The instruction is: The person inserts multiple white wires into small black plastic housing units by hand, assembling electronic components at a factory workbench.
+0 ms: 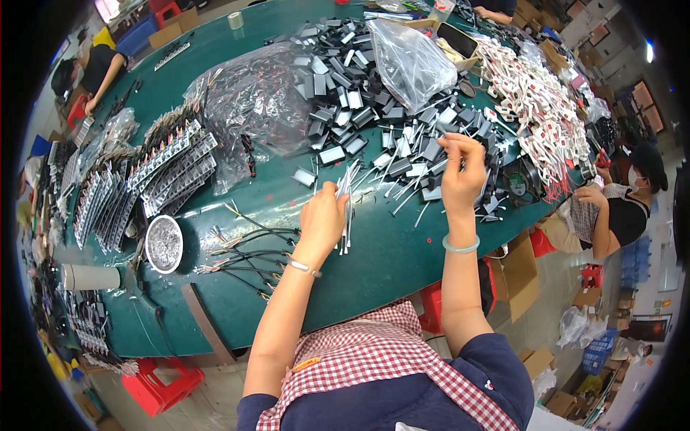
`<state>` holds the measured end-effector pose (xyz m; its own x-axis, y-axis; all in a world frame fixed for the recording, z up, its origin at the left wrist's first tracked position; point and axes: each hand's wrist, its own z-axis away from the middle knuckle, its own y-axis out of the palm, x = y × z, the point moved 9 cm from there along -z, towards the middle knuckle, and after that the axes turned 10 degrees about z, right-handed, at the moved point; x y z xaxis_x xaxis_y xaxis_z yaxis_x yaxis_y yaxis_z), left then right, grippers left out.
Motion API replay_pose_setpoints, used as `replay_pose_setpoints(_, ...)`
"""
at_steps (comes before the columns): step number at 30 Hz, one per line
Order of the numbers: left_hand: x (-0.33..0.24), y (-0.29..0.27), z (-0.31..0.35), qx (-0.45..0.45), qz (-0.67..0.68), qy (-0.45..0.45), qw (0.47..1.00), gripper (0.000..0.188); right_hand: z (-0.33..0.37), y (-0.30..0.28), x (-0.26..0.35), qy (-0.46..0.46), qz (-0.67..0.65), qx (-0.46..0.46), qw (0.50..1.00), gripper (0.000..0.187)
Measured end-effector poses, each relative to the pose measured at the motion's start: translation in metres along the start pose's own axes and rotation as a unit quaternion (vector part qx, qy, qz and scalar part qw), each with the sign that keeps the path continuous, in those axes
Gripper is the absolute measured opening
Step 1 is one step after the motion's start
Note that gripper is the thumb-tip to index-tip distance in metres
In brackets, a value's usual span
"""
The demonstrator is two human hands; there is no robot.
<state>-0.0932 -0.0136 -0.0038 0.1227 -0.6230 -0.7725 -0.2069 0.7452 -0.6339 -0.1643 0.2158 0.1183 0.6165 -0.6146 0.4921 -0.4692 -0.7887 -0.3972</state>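
My left hand (322, 221) is closed over the table, its curled fingertips on a loose bunch of white cable ties (348, 228). Farther right, my right hand (462, 172) is raised at the near side of a pile of small black and grey plastic housings (345, 93). Its thumb and fingers are pinched together, and what is between them is too small to make out. More white ties lie scattered among the near housings. One housing (304, 177) sits apart, beyond my left hand. Black cables with coloured wire ends (251, 248) lie left of my left wrist.
Rows of circuit boards (169, 165) with wires lie at left, near a white cup of silvery material (164, 244). Clear plastic bags (410, 65) rest on and beside the housings. White parts with leads (532, 108) are heaped at right. Co-workers (618, 201) sit around the green table (388, 266).
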Motion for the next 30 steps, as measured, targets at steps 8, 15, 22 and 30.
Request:
replay_pose_setpoints(8, 0.025, 0.016, -0.015, 0.014, -0.048, -0.052, 0.997, 0.025, 0.034, 0.063, -0.019, -0.054, 0.199, 0.233, 0.95, 0.021)
replay_pose_setpoints(15, 0.032, -0.004, -0.011, -0.008, 0.121, -0.127, 0.985, 0.023, 0.025, 0.142, 0.014, -0.175, 0.108, 0.276, 0.939, 0.032)
replay_pose_setpoints(22, 0.022, -0.021, -0.002, -0.022, 0.452, -0.13, 0.882, 0.014, 0.042, 0.186, 0.002, -0.177, 0.151, 0.38, 0.895, 0.037)
replay_pose_setpoints(30, -0.016, -0.043, 0.006, -0.047, 0.401, -0.038, 0.914, 0.011, 0.049, 0.143, -0.01, 0.205, -0.105, 0.315, 0.921, 0.03)
